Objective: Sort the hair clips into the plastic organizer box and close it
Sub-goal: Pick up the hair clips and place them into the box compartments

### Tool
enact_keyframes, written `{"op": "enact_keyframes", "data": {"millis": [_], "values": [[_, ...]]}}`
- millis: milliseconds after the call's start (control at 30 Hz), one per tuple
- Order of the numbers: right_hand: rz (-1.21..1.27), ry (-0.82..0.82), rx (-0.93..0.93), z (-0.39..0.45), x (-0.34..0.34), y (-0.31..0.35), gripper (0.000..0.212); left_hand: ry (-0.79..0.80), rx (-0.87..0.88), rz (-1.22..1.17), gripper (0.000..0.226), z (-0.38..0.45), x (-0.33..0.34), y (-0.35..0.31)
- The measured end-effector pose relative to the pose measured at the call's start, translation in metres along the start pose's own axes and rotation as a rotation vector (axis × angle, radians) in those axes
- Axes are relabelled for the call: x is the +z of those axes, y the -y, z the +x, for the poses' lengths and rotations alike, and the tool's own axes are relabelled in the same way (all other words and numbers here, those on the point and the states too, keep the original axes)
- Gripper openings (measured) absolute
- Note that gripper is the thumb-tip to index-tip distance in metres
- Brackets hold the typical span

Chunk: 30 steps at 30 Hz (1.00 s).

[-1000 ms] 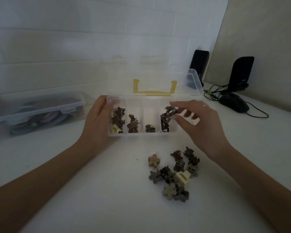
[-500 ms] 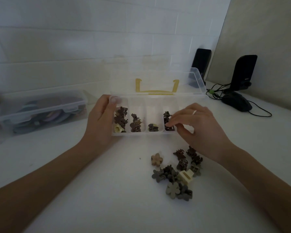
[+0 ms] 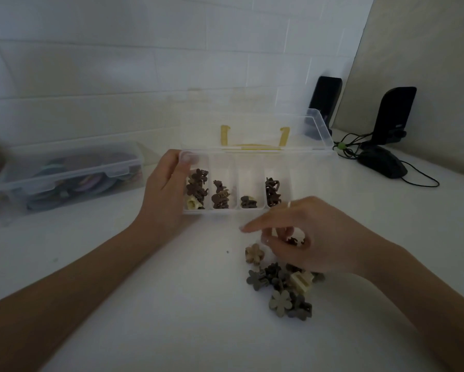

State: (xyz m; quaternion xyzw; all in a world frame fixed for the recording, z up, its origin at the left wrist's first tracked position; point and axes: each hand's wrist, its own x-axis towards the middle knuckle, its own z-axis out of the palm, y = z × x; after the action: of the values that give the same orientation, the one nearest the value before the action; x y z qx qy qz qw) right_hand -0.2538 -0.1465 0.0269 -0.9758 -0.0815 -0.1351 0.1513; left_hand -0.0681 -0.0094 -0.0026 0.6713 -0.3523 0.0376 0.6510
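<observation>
Dim, flat light leaves everything grey, brightest on the white table (image 3: 172,304) in the middle. Shadows are soft and faint. Tile lines on the far wall (image 3: 145,63) bow near the edges. The far left edge blurs.

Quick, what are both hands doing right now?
Left hand: gripping the left end of the organizer box.
Right hand: above the loose hair clips, fingers curled; cannot tell if it holds one.

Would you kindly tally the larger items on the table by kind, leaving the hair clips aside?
Clear plastic boxes: 2, the organizer box and the storage box
Speakers: 2, the far speaker and the near speaker
Mouse: 1
Total: 5
</observation>
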Motion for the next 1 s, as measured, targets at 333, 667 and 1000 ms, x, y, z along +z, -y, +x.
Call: {"op": "enact_keyframes", "data": {"millis": [333,667,1000], "values": [[0.065,0.173,0.112,0.0047,0.0062,-0.0007,0.025,-0.001,0.016,0.011,0.029,0.0019,0.0009,0.0038],[0.562,-0.08,0.148,0.0051,0.0057,0.0028,0.029,0.002,0.012,0.033,0.028,0.0025,-0.0011,0.0047],[0.465,-0.301,0.191,0.0057,0.0101,-0.0049,0.021,0.005,-0.066,-0.033,0.022,0.0027,-0.0014,0.0067]]}}
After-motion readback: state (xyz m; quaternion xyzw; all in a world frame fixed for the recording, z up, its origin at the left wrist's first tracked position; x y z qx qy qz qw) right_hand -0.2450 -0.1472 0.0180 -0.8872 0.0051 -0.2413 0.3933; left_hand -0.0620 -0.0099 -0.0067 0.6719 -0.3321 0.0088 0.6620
